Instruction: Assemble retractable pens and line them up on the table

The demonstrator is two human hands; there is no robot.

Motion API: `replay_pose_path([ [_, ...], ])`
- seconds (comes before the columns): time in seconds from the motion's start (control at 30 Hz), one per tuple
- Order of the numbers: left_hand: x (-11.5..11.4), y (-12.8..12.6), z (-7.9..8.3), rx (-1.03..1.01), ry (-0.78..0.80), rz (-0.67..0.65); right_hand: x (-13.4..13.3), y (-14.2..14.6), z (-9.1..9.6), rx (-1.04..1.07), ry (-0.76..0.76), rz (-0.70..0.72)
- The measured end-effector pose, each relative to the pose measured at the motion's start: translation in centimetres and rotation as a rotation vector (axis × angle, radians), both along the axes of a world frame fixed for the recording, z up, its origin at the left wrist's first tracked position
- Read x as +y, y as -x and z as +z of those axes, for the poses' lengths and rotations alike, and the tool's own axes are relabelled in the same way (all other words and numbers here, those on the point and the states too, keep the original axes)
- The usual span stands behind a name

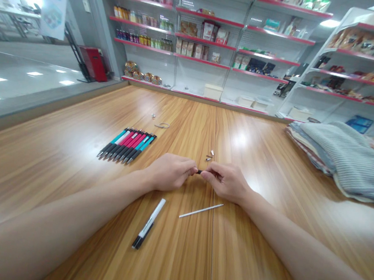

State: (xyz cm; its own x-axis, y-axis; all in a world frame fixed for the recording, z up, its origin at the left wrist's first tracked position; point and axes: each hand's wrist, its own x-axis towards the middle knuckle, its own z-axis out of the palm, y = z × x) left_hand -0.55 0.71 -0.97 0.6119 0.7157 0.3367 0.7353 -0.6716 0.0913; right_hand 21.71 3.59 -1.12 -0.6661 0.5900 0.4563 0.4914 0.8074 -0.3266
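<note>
Store shelves (205, 36) with red edges are lining the far wall, and a wide wooden table (63, 178) is running from them toward me. I am taking the row of pens (127, 145) on that table as my marker. They are lying side by side, teal and pink barrels with dark tips pointing my way.

To the right of the row of pens, both hands are resting together over the table's middle seam. My left hand (168, 172) is curling shut, thumb and forefinger pinching one end of a small dark piece (198, 172). My right hand (226, 181) is curling shut too and pinching the other end, so the piece is sitting between the two sets of fingertips, just above the wood. I am not managing to tell what it is at this size.

Right of the row of pens and just beyond the hands, a few small metal parts (210, 155) are lying on the wood. Beyond the row of pens, a thin wire loop (162, 125) is resting by itself. Nearer to me than the row of pens, a black and white pen (149, 223) is lying slantwise, with a thin white tube (200, 210) lying near it on its right. Far to the right of the row of pens, a stack of folded cloths (344, 157) is sitting on the table.
</note>
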Motion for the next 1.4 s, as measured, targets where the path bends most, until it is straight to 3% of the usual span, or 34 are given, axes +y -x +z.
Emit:
replay_pose_path([
  [0.33,0.02,-0.01,-0.17,-0.038,0.012,-0.032,0.68,-0.13,-0.4,-0.015,-0.051,-0.041],
  [0.77,-0.21,-0.37,0.28,-0.008,0.024,0.026,-0.22,-0.19,0.24,0.008,-0.075,0.078],
  [0.97,-0.24,-0.25,0.19,-0.089,0.063,-0.013,0.19,-0.08,-0.07,0.0,-0.132,0.073],
  [1.17,-0.28,-0.22,0.34,-0.066,0.052,-0.038,-0.17,-0.08,0.16,0.019,-0.066,0.058],
  [1.4,-0.15,-0.31,-0.08,-0.071,0.053,-0.006,0.18,0.0,-0.18,0.007,-0.129,0.039],
])
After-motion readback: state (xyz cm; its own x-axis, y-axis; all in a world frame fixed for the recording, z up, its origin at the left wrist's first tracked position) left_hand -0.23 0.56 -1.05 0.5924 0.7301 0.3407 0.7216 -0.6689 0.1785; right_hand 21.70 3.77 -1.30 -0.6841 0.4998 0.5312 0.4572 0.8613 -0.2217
